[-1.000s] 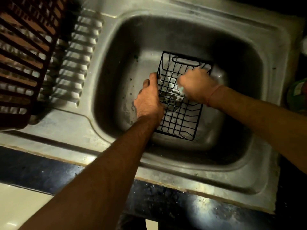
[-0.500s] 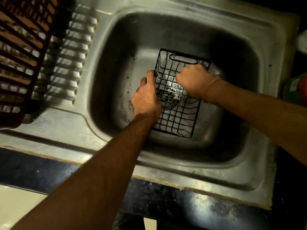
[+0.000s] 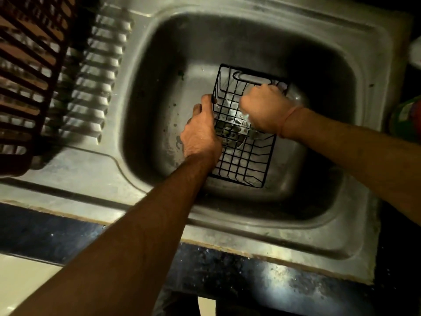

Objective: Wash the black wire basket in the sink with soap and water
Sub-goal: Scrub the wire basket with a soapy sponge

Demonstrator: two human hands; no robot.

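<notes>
Room in the sink basin

Bare steel floor lies left of the black wire basket and at the sink upper right; a brown crate blocks the frame's upper-left drainboard.

Over the last second the right hand has slid from the middle of the basket toward its far end by the handle loop, blurred in motion, uncovering more of the near grid over the drain.
</notes>
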